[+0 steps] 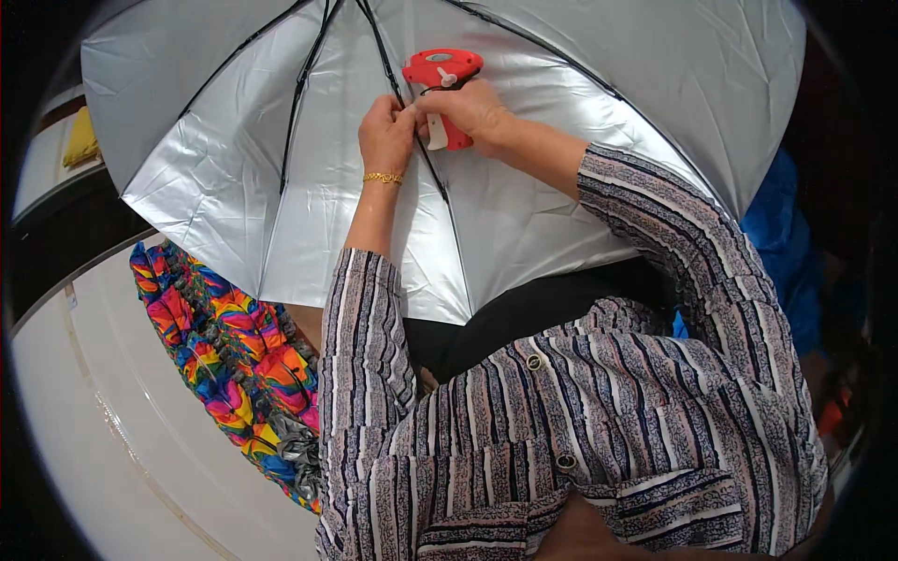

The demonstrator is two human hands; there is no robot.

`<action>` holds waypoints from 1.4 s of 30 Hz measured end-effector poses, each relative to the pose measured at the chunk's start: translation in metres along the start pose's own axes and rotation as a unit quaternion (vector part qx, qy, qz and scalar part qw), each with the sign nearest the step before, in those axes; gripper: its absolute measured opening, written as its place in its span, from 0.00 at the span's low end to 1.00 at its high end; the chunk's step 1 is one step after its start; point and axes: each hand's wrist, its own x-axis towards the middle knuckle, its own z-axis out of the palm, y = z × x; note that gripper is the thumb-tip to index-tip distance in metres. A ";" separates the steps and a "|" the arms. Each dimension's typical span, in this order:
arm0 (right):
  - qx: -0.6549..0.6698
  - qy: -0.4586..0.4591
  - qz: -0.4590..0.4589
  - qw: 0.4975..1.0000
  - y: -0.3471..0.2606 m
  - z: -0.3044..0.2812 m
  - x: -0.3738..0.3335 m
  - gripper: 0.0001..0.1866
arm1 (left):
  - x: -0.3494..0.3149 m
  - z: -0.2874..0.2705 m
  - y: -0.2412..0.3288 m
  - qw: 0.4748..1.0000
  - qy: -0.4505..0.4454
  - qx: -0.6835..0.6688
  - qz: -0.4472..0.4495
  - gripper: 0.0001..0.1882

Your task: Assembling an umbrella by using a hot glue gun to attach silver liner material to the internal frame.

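Observation:
An open umbrella (533, 215) with a silver lining and thin black ribs spreads across my lap, its inside facing me. My right hand (479, 114) is wrapped round a red tagging gun (443, 65) with a white lever at its grip. Close beside it, my left hand (385, 142) pinches a black umbrella rib (430, 170), the fingertips nearly meeting the gun. What lies between the left fingertips is too small to make out. The gun's front end is partly hidden by the hands.
Several rainbow-coloured folded umbrellas (229, 374) lie in rows at my left, beside a pale round-edged surface (84, 402). A yellow item (81, 140) sits at the far left. Blue plastic sheeting (781, 248) hangs at the right, past the umbrella's edge.

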 end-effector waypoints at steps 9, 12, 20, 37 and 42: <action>0.102 -0.040 0.048 0.993 -0.007 -0.002 -0.007 0.10 | -0.003 0.002 -0.002 0.997 -0.017 -0.074 -0.014 0.06; 0.119 -0.047 0.053 0.990 -0.009 -0.002 -0.010 0.10 | -0.005 0.000 0.002 0.996 -0.019 -0.073 -0.039 0.07; 0.072 0.010 0.043 0.996 -0.009 0.004 -0.011 0.09 | -0.007 -0.001 0.006 0.999 -0.014 -0.034 -0.032 0.11; 0.081 -0.010 0.079 0.994 -0.019 -0.004 -0.010 0.09 | -0.008 0.005 0.000 0.999 -0.023 -0.043 -0.013 0.07; 0.106 -0.055 0.090 0.989 -0.023 -0.012 -0.012 0.11 | -0.011 0.006 0.004 0.997 -0.017 -0.067 -0.036 0.10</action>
